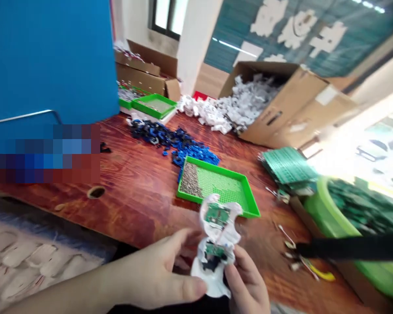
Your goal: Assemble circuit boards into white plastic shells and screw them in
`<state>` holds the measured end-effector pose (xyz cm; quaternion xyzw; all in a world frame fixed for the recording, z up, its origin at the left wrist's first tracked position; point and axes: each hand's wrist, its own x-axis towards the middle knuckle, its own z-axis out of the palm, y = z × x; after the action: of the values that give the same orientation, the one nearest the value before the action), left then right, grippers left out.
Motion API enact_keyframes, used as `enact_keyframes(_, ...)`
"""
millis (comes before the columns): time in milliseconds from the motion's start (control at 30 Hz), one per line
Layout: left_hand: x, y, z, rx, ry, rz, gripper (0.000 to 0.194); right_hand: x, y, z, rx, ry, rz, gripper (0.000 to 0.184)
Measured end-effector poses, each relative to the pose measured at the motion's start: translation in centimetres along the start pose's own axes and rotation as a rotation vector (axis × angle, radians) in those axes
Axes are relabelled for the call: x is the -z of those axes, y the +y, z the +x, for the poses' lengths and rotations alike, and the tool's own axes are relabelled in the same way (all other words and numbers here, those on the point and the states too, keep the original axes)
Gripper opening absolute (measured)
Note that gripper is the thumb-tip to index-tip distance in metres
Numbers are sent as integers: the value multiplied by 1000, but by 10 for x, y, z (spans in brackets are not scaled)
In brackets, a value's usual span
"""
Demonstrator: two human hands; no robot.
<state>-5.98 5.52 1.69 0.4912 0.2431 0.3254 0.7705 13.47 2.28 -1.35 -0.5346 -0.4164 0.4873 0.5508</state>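
A white plastic housing [212, 279] with green circuit boards [218, 214] and some black parts inside is held over the near edge of the table. From the left, my left hand [163, 272] closes on it, with the thumb along its lower side. On the right, the fingers of my right hand [247, 281] wrap round its other side. Just beyond the housing lies a green tray [222, 185] with small metal screws [190, 179] heaped at its left end.
Blue and black plastic parts [183, 144] lie in a heap behind the tray. A tipped cardboard box [275, 109] spills white parts [212, 113]. Right are stacked circuit boards [290, 165] and a green tub [321, 209]. A blue panel [49, 56] stands left; white housings [19, 261] lie below.
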Motion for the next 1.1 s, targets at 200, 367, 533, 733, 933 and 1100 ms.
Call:
enact_keyframes(200,-26,-11,16,84,260,-204,41,-3,-6,2,152,-313,41,22)
enact_keyframes(367,-38,-22,24,122,447,-256,24,11,-12,1,229,-338,-195,22)
enact_keyframes(533,-39,-31,32,148,495,-187,27,37,-15,-3,390,-315,-392,41)
enact_keyframes(733,-48,-29,40,242,452,-302,41,91,-46,22,776,392,-554,34)
enact_keyframes(933,-58,-24,53,296,434,-314,40,128,-104,81,884,508,-400,65)
enact_keyframes(1100,-60,-24,62,340,367,-397,47,107,-108,90,702,466,-229,40)
